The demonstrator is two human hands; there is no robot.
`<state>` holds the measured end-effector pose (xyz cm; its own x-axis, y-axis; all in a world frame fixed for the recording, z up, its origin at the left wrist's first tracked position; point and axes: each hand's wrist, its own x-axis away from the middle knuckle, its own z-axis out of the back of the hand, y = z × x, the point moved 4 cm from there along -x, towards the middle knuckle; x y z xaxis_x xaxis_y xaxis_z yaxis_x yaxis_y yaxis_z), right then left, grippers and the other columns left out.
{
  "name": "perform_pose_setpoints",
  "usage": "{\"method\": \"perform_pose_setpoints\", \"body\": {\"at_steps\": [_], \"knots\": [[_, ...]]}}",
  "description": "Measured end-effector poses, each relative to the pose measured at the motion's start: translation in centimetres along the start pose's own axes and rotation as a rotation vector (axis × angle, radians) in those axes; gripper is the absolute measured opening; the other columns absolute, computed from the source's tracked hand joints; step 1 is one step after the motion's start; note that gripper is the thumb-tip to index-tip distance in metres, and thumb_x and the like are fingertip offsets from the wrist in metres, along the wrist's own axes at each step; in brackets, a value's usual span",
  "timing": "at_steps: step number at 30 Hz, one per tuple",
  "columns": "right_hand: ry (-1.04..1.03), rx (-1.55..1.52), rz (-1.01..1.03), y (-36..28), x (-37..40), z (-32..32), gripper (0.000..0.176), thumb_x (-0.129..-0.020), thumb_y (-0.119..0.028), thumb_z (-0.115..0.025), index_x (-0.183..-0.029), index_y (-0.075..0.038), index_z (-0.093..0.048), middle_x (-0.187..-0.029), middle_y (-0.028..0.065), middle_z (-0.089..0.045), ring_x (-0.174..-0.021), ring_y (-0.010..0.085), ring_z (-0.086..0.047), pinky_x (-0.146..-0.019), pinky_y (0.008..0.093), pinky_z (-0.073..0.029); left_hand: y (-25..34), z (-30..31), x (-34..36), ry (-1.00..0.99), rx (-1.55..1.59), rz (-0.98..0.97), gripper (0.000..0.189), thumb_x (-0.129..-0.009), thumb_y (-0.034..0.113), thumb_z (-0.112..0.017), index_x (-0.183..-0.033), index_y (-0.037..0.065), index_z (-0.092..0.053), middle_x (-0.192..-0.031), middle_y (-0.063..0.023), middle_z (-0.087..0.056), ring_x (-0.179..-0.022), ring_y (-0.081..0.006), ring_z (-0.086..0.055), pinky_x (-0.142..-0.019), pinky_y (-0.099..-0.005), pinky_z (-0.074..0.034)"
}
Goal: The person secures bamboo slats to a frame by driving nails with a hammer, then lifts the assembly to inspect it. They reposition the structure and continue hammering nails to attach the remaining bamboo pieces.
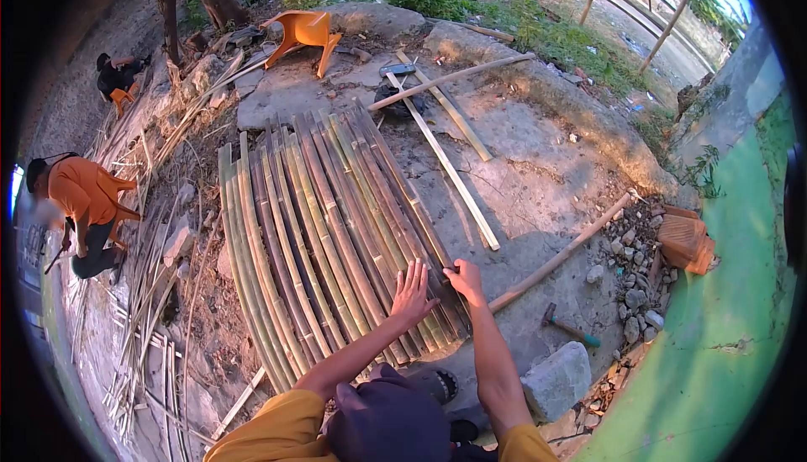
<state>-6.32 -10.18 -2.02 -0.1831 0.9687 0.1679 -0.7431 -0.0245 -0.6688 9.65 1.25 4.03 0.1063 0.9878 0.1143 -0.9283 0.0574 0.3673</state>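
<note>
Long split bamboo slats lie side by side on the ground in front of me, green-brown with pale joints. My left hand rests flat on the slats near their right side, fingers stretched out. At the outermost right slat, my right hand is closed round the edge, its thumb toward the other slats; part of its grip is hidden. A hammer with a green handle end lies on the ground to the right of my right hand.
A round wooden pole and a grey stone block lie at right, beside rubble. Pale strips lie beyond the slats, near an orange chair. One person in orange sits at left; another sits farther back.
</note>
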Motion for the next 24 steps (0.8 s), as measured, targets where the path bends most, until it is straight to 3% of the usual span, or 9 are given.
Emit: {"method": "perform_pose_setpoints", "body": {"at_steps": [4, 6, 7, 10, 11, 13, 18, 20, 24], "knots": [[-0.087, -0.081, 0.035, 0.5, -0.6, 0.5, 0.038, -0.081, -0.033, -0.086, -0.095, 0.000, -0.074, -0.087, 0.0214, -0.074, -0.083, 0.0360, -0.074, -0.072, 0.0436, -0.055, -0.2, 0.0, 0.0, 0.011, 0.019, -0.015, 0.109, -0.092, 0.055, -0.071, -0.164, -0.003, -0.013, -0.173, -0.0241, -0.011, -0.162, -0.0380, -0.007, -0.129, -0.0585, -0.014], [-0.079, -0.297, 0.076, 0.9, -0.3, 0.6, 0.038, -0.081, -0.035, -0.087, -0.094, 0.000, -0.075, -0.079, 0.0171, -0.073, -0.074, 0.0266, -0.071, -0.068, 0.0397, -0.052, -0.1, 0.1, 0.0, 0.021, 0.036, -0.029, 0.108, -0.092, 0.053, -0.071, -0.165, -0.003, -0.014, -0.172, -0.0264, -0.010, -0.161, -0.0405, -0.007, -0.129, -0.0585, -0.014], [-0.080, -0.297, 0.058, 1.2, 0.2, 0.5, 0.038, -0.081, -0.035, -0.087, -0.094, 0.000, -0.075, -0.079, 0.0171, -0.073, -0.074, 0.0266, -0.071, -0.068, 0.0397, -0.052, 0.0, 0.0, 0.3, 0.005, 0.042, -0.034, 0.108, -0.092, 0.053, -0.071, -0.165, -0.003, -0.014, -0.172, -0.0264, -0.010, -0.161, -0.0405, -0.007, -0.129, -0.0585, -0.014], [-0.217, -0.256, -0.075, 1.2, -0.3, 0.7, 0.032, -0.090, -0.029, -0.083, -0.102, -0.001, -0.077, -0.085, 0.0059, -0.076, -0.076, 0.0131, -0.063, -0.072, 0.0341, -0.050, 0.3, 0.3, -0.2, 0.041, 0.005, -0.057, 0.105, -0.090, 0.052, -0.073, -0.165, 0.002, -0.020, -0.170, -0.0309, -0.010, -0.160, -0.0460, -0.009, -0.128, -0.0586, -0.016], [-0.211, -0.257, -0.089, 0.8, -0.2, 1.4, 0.032, -0.090, -0.029, -0.083, -0.102, -0.001, -0.077, -0.085, 0.0059, -0.076, -0.076, 0.0131, -0.063, -0.072, 0.0341, -0.050, 0.3, 0.2, -0.2, 0.032, 0.009, -0.068, 0.105, -0.090, 0.052, -0.073, -0.165, 0.002, -0.020, -0.170, -0.0309, -0.010, -0.160, -0.0460, -0.009, -0.128, -0.0586, -0.016], [-0.407, -0.491, -0.268, 1.2, -0.2, 0.8, 0.031, -0.092, -0.029, -0.081, -0.103, -0.001, -0.077, -0.089, 0.0032, -0.076, -0.079, 0.0119, -0.062, -0.073, 0.0336, -0.049, 0.5, 0.9, -0.3, 0.018, 0.033, -0.057, 0.102, -0.091, 0.050, -0.073, -0.165, 0.004, -0.022, -0.170, -0.0314, -0.011, -0.159, -0.0465, -0.011, -0.128, -0.0593, -0.016], [-0.354, -0.428, -0.227, 2.2, -0.5, -1.0, 0.032, -0.094, -0.029, -0.080, -0.109, -0.002, -0.078, -0.096, 0.0020, -0.077, -0.085, 0.0110, -0.064, -0.078, 0.0327, -0.051, 0.6, 0.9, -1.1, 0.026, -0.051, -0.062, 0.092, -0.091, 0.053, -0.071, -0.160, 0.004, -0.034, -0.172, -0.0226, -0.017, -0.160, -0.0405, -0.014, -0.127, -0.0606, -0.014], [-0.425, -0.608, -0.227, 0.1, 0.6, 0.9, 0.035, -0.095, -0.031, -0.079, -0.117, -0.003, -0.077, -0.104, 0.0033, -0.078, -0.092, 0.0122, -0.067, -0.084, 0.0328, -0.053, 0.7, 1.0, -1.9, 0.019, -0.016, -0.077, 0.092, -0.091, 0.051, -0.072, -0.160, 0.004, -0.033, -0.172, -0.0230, -0.017, -0.160, -0.0404, -0.014, -0.127, -0.0613, -0.015], [-0.431, -0.506, -0.326, 0.7, 0.6, 0.3, 0.038, -0.094, -0.033, -0.080, -0.119, -0.004, -0.076, -0.105, 0.0040, -0.078, -0.095, 0.0140, -0.068, -0.085, 0.0344, -0.053, 0.7, 1.1, -2.9, 0.014, 0.017, -0.136, 0.097, -0.092, 0.048, -0.072, -0.163, 0.002, -0.025, -0.173, -0.0215, -0.015, -0.161, -0.0376, -0.012, -0.129, -0.0584, -0.014]]}}
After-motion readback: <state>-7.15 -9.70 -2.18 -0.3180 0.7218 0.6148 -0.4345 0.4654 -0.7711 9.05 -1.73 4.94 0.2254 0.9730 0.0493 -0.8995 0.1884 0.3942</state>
